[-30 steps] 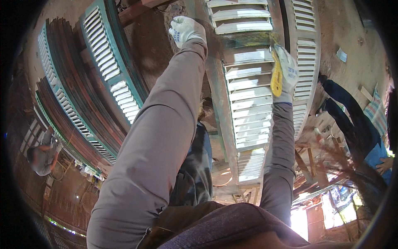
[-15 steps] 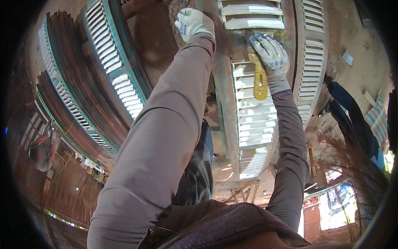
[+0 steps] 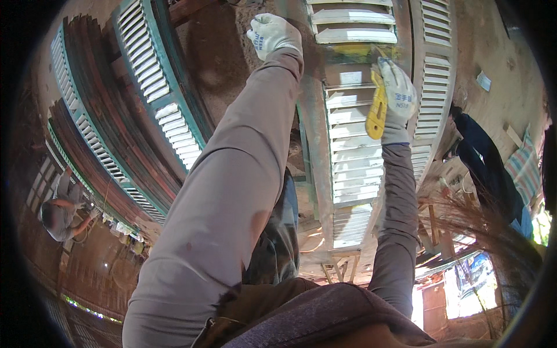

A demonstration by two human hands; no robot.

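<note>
The right hand, in a white knitted glove (image 3: 399, 93), is at the upper right of the frame and is closed around a flat scraper with a yellow, slotted plastic-looking handle (image 3: 377, 103). The left hand, in a white glove also (image 3: 274, 36), is at the upper middle, with its fingers folded like a fist; whether something is inside them, I cannot tell. It is just beside the left edge of a louvred wooden shutter with whitish slats and a worn grey-brown frame (image 3: 355, 136).

The scraper seems to me light and stiff, its handle smooth and perhaps a little slippery for a glove. The best hold should be on the handle's upper part, near the blade. The shutter is probably heavy and rigid, but its thin slats look fragile, so the thick frame is the safer place to take.

Relative to the grip, the handle lies along the left side of the right hand, its slotted end pointing down. The blade end points up, toward the yellow-green stained cross-rail (image 3: 351, 55); if it touches there, I cannot tell.
</note>
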